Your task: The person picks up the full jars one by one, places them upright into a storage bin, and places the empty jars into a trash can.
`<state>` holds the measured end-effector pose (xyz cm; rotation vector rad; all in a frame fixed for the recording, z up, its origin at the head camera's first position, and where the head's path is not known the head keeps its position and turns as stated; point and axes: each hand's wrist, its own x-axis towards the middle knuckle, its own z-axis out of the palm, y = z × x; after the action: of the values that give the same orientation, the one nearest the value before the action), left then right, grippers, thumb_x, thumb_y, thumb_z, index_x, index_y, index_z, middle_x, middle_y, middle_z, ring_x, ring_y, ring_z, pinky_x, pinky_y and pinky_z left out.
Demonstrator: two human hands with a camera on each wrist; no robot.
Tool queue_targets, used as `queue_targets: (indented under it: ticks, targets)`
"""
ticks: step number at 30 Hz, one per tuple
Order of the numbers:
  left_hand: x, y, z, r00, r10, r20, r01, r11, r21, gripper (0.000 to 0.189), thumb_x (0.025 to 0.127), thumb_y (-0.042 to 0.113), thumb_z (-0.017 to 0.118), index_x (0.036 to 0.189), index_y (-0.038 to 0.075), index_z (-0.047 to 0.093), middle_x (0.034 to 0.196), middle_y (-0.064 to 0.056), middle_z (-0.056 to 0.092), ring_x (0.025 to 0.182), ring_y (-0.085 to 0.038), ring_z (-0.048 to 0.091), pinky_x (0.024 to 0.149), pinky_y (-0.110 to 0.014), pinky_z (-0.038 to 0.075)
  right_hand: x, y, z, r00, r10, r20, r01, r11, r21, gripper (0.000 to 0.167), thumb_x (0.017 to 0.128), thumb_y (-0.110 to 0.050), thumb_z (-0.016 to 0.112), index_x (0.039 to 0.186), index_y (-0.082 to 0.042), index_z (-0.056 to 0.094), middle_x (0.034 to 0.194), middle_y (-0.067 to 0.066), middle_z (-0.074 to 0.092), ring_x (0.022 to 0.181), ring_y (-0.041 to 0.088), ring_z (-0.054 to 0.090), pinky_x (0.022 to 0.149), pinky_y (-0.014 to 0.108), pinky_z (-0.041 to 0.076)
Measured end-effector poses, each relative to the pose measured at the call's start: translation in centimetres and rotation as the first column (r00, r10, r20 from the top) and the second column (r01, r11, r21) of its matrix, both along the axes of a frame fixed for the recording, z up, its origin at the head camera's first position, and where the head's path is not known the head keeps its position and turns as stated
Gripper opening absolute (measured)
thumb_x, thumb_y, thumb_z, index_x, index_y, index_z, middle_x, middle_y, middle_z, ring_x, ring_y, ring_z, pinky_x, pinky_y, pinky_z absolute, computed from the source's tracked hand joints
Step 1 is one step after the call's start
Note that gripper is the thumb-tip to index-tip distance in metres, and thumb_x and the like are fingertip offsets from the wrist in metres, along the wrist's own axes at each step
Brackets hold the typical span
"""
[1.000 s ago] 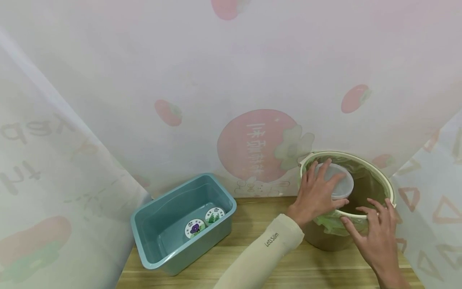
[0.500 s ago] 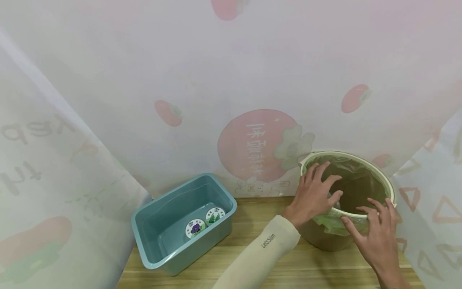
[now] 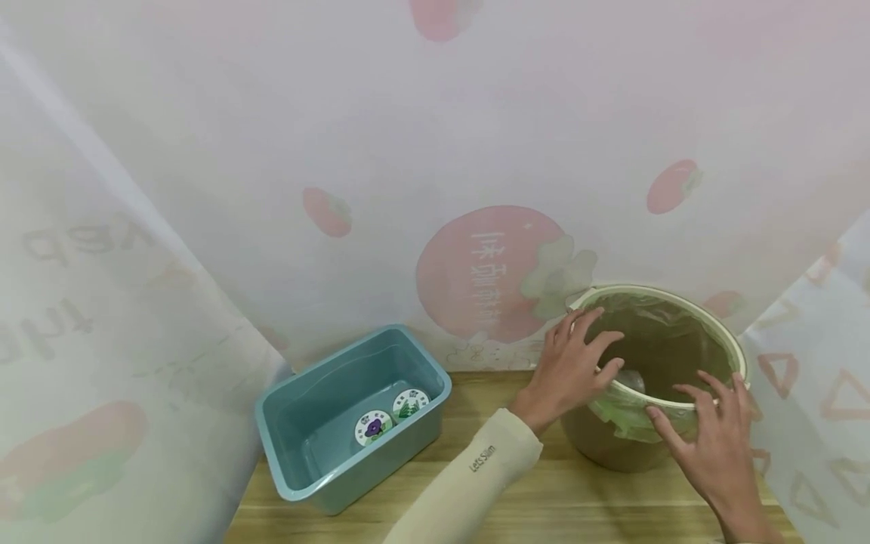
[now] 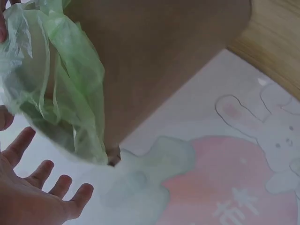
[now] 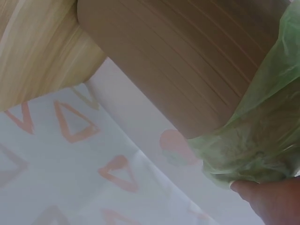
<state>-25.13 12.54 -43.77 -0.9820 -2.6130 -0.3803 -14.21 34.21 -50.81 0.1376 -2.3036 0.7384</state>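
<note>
A brown trash can [image 3: 615, 446] with a cream rim ring and a green plastic liner [image 3: 628, 419] stands at the right in the head view. My left hand [image 3: 567, 368] is over its left rim, fingers spread and holding nothing; the left wrist view shows the hand's fingers [image 4: 41, 173] apart from the liner. My right hand [image 3: 720, 446] grips the near right rim, thumb outside and fingers over the edge. In the right wrist view its thumb [image 5: 253, 192] presses the liner. Inside the can, a translucent plastic container [image 3: 630, 380] shows partly near the front wall.
A teal plastic basin [image 3: 319, 495] stands to the left on the wooden table [image 3: 544, 491]. Two round picture discs, one with a purple flower [image 3: 374, 428] and one with green leaves [image 3: 411, 404], lie inside it. Printed sheets [image 3: 381, 136] enclose the back and sides.
My left hand has let go of the translucent container, which has dropped into the trash can. That hand has since drawn back slightly left. The right hand stays on the rim.
</note>
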Motion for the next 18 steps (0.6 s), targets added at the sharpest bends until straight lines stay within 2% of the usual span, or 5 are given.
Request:
queue_targets:
  ticks: [4, 8, 14, 18]
  targets:
    - [-0.1, -1.4, -0.1, 1.0, 0.017, 0.002, -0.017, 1.0, 0.0, 0.044, 0.115, 0.052, 0.046, 0.156, 0.039, 0.057, 0.179, 0.002, 0.031, 0.164, -0.026, 0.032, 0.125, -0.048, 0.042, 0.1, 0.0, 0.1, 0.999, -0.005, 0.035, 0.005, 1.0, -0.019, 0.059, 0.096, -0.037, 0.082, 0.129, 0.008, 0.064, 0.157, 0.043, 0.039, 0.163, 0.063, 0.008, 0.129, 0.08, 0.001]
    - [-0.1, -3.0, -0.3, 0.999, 0.042, -0.004, -0.042, 0.999, -0.003, 0.043, 0.115, 0.052, 0.048, 0.155, 0.039, 0.058, 0.177, 0.002, 0.034, 0.161, -0.024, 0.037, 0.122, -0.049, 0.045, 0.0, -0.3, 0.5, 1.0, -0.007, 0.017, 0.008, 1.0, -0.018, 0.06, 0.094, -0.039, 0.082, 0.13, 0.005, 0.065, 0.16, 0.041, 0.04, 0.161, 0.064, 0.011, 0.129, 0.08, 0.001]
    - [-0.6, -5.3, -0.9, 0.996, 0.087, -0.012, -0.087, 0.996, 0.003, 0.042, 0.113, 0.05, 0.054, 0.152, 0.038, 0.062, 0.174, 0.003, 0.039, 0.16, -0.025, 0.038, 0.122, -0.052, 0.044, -0.6, -0.6, 2.2, 0.998, -0.016, -0.057, 0.017, 1.0, 0.017, 0.063, 0.091, -0.051, 0.08, 0.125, 0.002, 0.069, 0.158, 0.036, 0.047, 0.158, 0.067, 0.018, 0.121, 0.086, 0.004]
    - [-0.9, -7.0, -1.4, 0.993, 0.116, -0.011, -0.116, 0.993, 0.023, 0.041, 0.111, 0.049, 0.059, 0.15, 0.038, 0.064, 0.173, 0.005, 0.04, 0.159, -0.025, 0.039, 0.121, -0.052, 0.044, -0.9, -1.2, 3.2, 0.999, -0.028, -0.015, 0.029, 0.999, 0.039, 0.059, 0.091, -0.048, 0.081, 0.127, -0.002, 0.07, 0.16, 0.03, 0.048, 0.162, 0.062, 0.018, 0.122, 0.088, -0.003]
